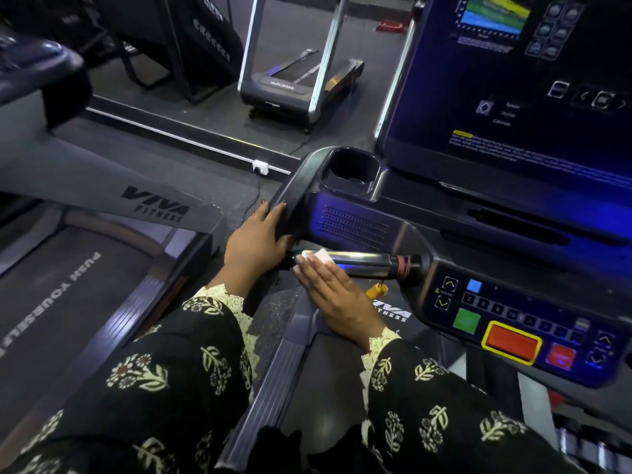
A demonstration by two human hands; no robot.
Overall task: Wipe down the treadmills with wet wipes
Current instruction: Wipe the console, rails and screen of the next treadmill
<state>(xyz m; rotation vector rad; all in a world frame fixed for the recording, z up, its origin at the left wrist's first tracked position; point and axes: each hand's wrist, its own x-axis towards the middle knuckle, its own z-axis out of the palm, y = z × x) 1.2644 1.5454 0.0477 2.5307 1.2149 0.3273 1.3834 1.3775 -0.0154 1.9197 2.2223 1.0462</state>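
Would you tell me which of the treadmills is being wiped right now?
The rightmost treadmill: the right hand presses a white wipe on its chrome handlebar; the others go untouched.

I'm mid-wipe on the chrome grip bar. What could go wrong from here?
The console is lit and the green button sits near the chrome bar; a long stroke might press it. The red cord wound round the bar's right end, with the yellow clip below it, could snag the wipe. The right hand only presses the wipe with flat fingers, so it may slip off.
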